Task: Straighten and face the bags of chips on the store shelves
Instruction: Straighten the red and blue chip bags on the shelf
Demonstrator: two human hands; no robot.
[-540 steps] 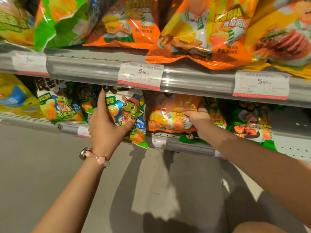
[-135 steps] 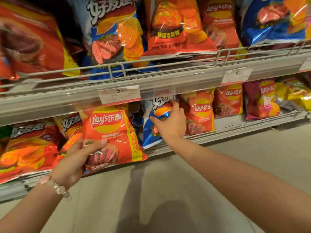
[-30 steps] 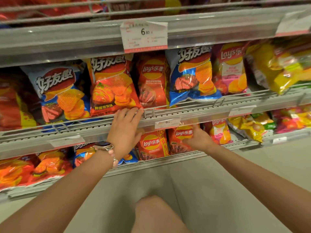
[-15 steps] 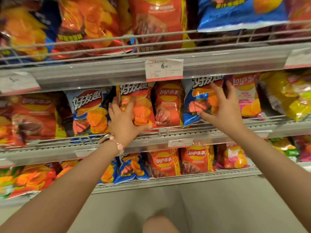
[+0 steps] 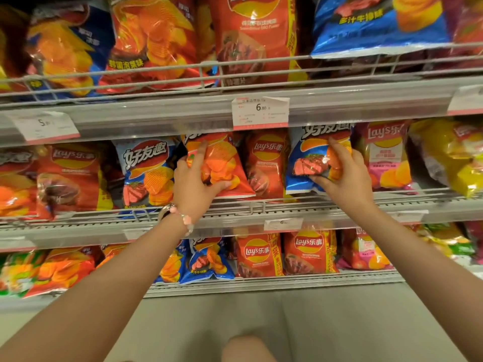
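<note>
Both arms up at the middle shelf (image 5: pixel 339 205). Left hand (image 5: pixel 194 182) wrapped round the lower left side of an orange ridged-chip bag (image 5: pixel 222 163), thumb underneath, bag leaning a bit. Right hand (image 5: pixel 345 173) clamped on a blue steak-flavour bag (image 5: pixel 311 163) just right of a red Lay's bag (image 5: pixel 266 163) standing between the two. Pink bead bracelet (image 5: pixel 183 218) on the left wrist. Price tag (image 5: pixel 260 112) reading 6.80 clipped on the rail right above.

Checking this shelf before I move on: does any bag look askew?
Yes. On the middle shelf, the yellow bag at far right slumps sideways, not facing front. The orange bag in the left hand also tilts.
</note>
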